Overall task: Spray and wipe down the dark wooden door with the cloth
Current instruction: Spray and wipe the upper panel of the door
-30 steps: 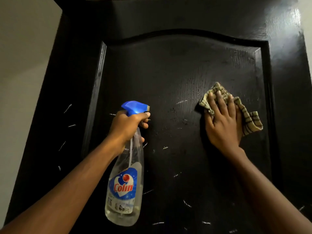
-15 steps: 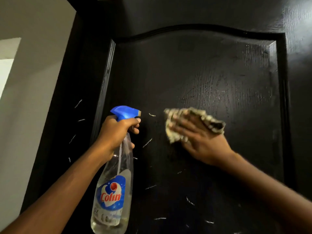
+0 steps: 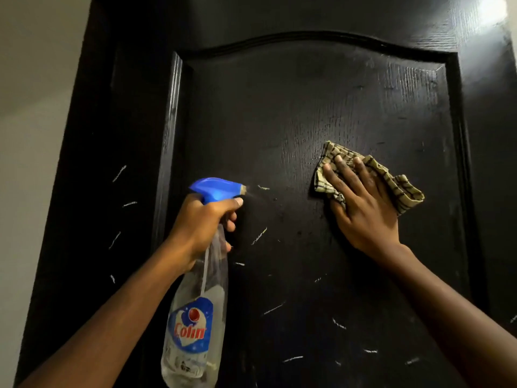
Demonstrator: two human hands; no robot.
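Observation:
The dark wooden door (image 3: pixel 274 113) fills the view, with an arched recessed panel and several pale scratch marks low on it. My left hand (image 3: pixel 202 229) grips the neck of a clear spray bottle (image 3: pixel 193 326) with a blue trigger head, its nozzle pointed right at the panel; a faint mist shows at the nozzle. My right hand (image 3: pixel 363 205) lies flat against the panel's right half, pressing a beige cloth with dark stripes (image 3: pixel 397 186) against the wood. The cloth sticks out above and to the right of my fingers.
A pale wall (image 3: pixel 30 135) borders the door frame on the left. A bright glare sits on the door's top right corner (image 3: pixel 486 12). The raised moulding (image 3: pixel 173 113) runs around the panel.
My right hand has swept the cloth from the panel's middle back to the right. The view has shifted, and a faint mist now shows at the bottle's nozzle.

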